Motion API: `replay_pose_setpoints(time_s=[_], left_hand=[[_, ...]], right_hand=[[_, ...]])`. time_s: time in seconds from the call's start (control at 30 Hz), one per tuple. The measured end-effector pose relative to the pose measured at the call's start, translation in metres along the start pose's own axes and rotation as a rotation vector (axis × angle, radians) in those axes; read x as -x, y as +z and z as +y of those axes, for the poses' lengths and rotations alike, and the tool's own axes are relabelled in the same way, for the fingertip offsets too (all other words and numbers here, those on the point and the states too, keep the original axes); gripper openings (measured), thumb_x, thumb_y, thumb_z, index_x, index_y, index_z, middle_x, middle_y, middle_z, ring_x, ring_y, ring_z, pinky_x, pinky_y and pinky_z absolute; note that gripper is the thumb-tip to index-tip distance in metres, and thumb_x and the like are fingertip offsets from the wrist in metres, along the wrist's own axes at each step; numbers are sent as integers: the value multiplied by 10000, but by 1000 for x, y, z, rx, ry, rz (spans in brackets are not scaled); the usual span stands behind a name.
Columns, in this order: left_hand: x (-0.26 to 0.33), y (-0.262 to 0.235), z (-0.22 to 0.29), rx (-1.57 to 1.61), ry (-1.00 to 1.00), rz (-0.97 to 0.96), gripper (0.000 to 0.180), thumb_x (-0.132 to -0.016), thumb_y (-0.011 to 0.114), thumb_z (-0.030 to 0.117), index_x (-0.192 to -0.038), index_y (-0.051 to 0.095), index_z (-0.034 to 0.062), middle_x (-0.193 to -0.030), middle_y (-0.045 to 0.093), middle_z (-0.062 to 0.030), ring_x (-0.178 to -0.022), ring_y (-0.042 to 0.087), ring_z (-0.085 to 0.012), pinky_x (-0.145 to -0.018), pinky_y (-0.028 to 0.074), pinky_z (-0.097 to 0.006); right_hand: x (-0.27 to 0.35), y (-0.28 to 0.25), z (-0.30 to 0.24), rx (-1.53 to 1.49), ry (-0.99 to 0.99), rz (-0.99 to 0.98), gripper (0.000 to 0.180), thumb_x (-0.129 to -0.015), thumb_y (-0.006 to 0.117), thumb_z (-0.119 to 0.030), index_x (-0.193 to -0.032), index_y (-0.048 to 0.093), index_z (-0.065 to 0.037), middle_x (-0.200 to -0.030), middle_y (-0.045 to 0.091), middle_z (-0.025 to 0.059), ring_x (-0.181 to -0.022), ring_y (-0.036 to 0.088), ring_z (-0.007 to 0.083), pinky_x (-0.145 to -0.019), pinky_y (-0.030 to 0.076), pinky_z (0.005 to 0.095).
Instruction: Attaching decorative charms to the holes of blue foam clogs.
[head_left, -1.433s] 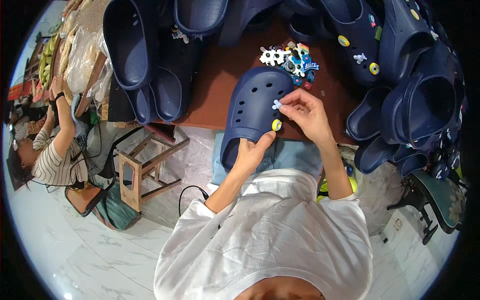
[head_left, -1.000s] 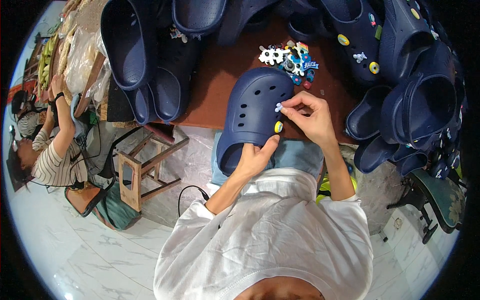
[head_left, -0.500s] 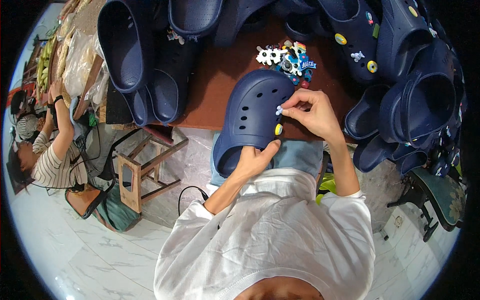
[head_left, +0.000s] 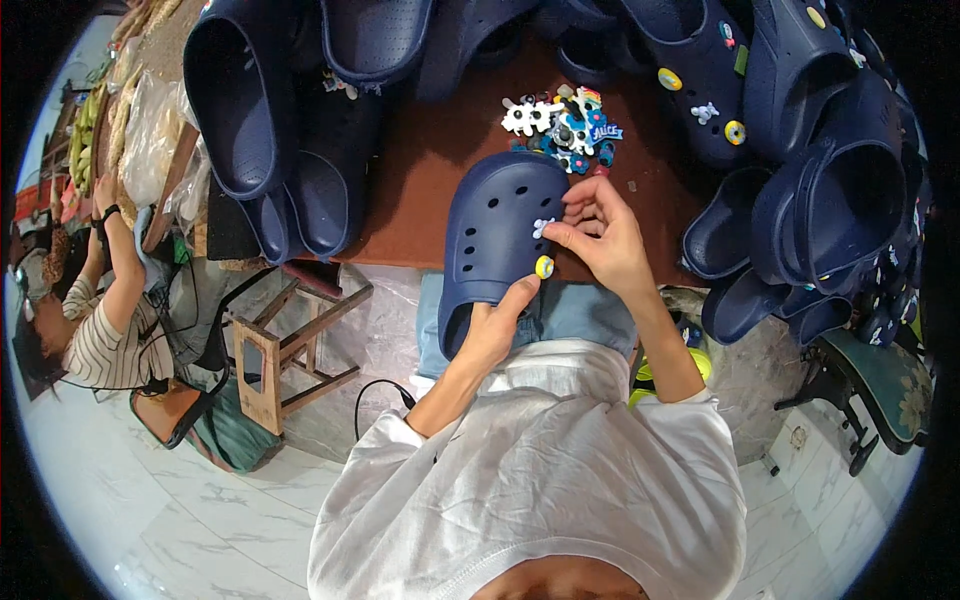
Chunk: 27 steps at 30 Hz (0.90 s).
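Note:
A dark blue foam clog (head_left: 505,225) is held tilted at the table's front edge, toe away from me. My left hand (head_left: 495,330) grips it by the opening, fingers hidden inside and thumb on top near a round yellow charm (head_left: 544,267). A small whitish-blue shoe charm (head_left: 541,229) sits at one of the clog's right-hand holes. The thumb of my right hand (head_left: 605,240) presses on this charm, while its other fingers curl by the clog's right edge. Just beyond the toe lies a pile of mixed charms (head_left: 565,125), white, blue and other colours.
More dark blue clogs crowd the brown table (head_left: 400,210), such as a left clog (head_left: 235,110) and a charm-studded right clog (head_left: 690,90). A wooden stool (head_left: 262,375) stands at lower left, a dark chair (head_left: 870,385) at right. Another person (head_left: 115,320) works at far left.
The clog has turned slightly and its toe has come a little nearer. My right hand has gone from pinching the small charm to pressing it with the thumb.

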<state>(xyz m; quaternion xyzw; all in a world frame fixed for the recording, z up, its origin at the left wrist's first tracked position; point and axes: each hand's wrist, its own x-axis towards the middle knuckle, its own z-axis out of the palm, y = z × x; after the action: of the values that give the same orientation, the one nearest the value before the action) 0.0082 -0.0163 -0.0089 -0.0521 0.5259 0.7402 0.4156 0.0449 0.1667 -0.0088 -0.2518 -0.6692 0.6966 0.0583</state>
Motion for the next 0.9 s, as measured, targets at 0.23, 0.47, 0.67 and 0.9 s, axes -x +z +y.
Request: replay_pose_setpoints(time_s=[0.23,0.47,0.67,0.9], left_hand=[[3,5,9,-104,-14,-6,441,-878,633,68,-1299,514,11,-1204,571,-54,-1083,549,-150,-962,429,-310],[5,8,14,-232,20,-24,396,-873,650,70,-1252,559,4,-1180,588,-59,-1062,560,-151,-947,435,-302],[5,5,14,-277,0,7,368,-869,646,63,-1225,579,-3,-1154,609,-64,-1041,579,-159,-935,450,-304],[5,9,14,107,-65,34,403,-871,620,18,-1266,544,17,-1180,621,-76,-1071,602,-179,-960,461,-325]], right_hand=[[-13,-12,2,123,7,-60,826,-717,873,-277,-1334,374,-48,-1218,528,158,-1115,557,249,-859,520,379],[-17,-19,-10,142,31,-173,836,-740,857,-252,-1353,331,-39,-1264,512,183,-1139,555,265,-837,527,380],[-11,-10,-6,172,-41,-118,821,-762,840,-211,-1380,334,-19,-1268,492,179,-1134,550,251,-857,521,363],[7,10,19,137,-316,204,775,-729,860,-192,-1367,454,-23,-1238,490,124,-1126,549,235,-871,514,348]])
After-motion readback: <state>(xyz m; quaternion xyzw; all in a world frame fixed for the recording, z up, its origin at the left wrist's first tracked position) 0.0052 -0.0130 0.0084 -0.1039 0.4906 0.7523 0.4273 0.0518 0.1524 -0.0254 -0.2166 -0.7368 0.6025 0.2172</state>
